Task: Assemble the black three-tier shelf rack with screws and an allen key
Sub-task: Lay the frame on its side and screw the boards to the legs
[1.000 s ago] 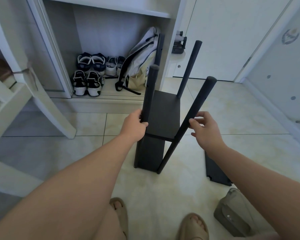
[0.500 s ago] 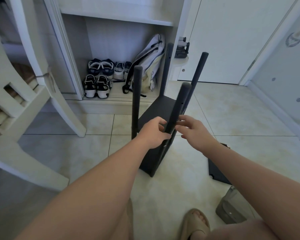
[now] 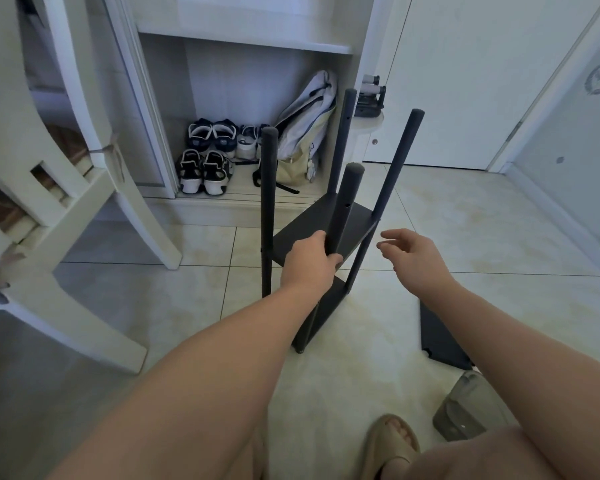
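One sandalled foot (image 3: 392,441) is nearest on the tiled floor (image 3: 347,382), with a grey object (image 3: 465,410) near it to the right that I cannot identify. Beyond that, a loose black panel (image 3: 440,337) lies flat on the tiles, apart from the rack; I take it for the third tier, not yet fitted.

Next come the hands. The left hand (image 3: 312,261) has its fingers (image 3: 335,259) curled round the near pole (image 3: 347,202), steadying the frame. The right hand (image 3: 413,254) hovers just beside the right-hand pole (image 3: 395,174) with its fingers spread and relaxed, holding nothing.

The black rack (image 3: 326,223) stands on the floor in front of them. All four poles are up and two shelves sit between them, the lower shelf (image 3: 326,306) close to the floor and another above it. The pole tops are bare, with small holes showing where the last tier would likely bolt on.

So the job looks roughly two-thirds done: the top panel and its screws remain. No screws or allen key are in view.

Farther back are a white chair (image 3: 84,188), and a cupboard (image 3: 243,46) with shoes (image 3: 205,168) and a backpack (image 3: 305,126).
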Available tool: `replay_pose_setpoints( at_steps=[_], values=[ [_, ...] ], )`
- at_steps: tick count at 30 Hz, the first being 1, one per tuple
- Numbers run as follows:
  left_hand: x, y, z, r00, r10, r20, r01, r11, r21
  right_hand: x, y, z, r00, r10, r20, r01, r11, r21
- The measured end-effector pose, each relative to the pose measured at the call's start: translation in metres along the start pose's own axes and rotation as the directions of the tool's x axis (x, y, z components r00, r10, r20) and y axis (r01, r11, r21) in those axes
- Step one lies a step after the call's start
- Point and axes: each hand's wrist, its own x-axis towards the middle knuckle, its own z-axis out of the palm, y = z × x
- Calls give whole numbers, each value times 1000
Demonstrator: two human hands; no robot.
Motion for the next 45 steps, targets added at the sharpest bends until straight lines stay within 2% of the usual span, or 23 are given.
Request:
replay_pose_setpoints(
  at_steps=[3, 8, 10, 16, 22, 26, 31, 36, 42, 45],
  values=[
    [5, -10, -8, 1000, 1, 9, -1, 1000, 6, 5, 6, -2, 999, 19, -35, -20, 1000, -10],
    [19, -37, -44, 991, 36, 128, -35, 999, -11, 14, 11, 2, 994, 55, -89, -55, 998, 7],
    [22, -52, -61, 991, 34, 130, -31, 999, -29, 17, 11, 7, 995, 52, -84, -51, 999, 7],
    [32, -88, -78, 995, -87, -58, 82, 993, -81, 32, 7, 27, 988, 70, -138, -58, 994, 90],
    [46, -93, -66, 945, -231, -230, 188, 963, -193, 47, 8, 40, 959, 152, -238, -120, 982, 144],
    [55, -101, -66, 935, -245, -255, 191, 957, -218, 57, 14, 46, 964, 104, -245, -70, 988, 140],
    [61, -99, -65, 917, -275, -289, 224, 954, -197, 69, 18, 49, 953, 100, -286, -81, 994, 79],
    [57, -100, -69, 930, -265, -254, 220, 956, -191, 72, 18, 49, 959, 128, -252, -101, 988, 119],
    [46, -96, -69, 941, -252, -225, 207, 956, -209, 62, 17, 43, 992, 105, -64, -93, 981, 168],
    [41, -93, -67, 911, -381, -159, 322, 897, -302, 53, 18, 38, 997, 77, -25, -71, 980, 184]
  ],
)
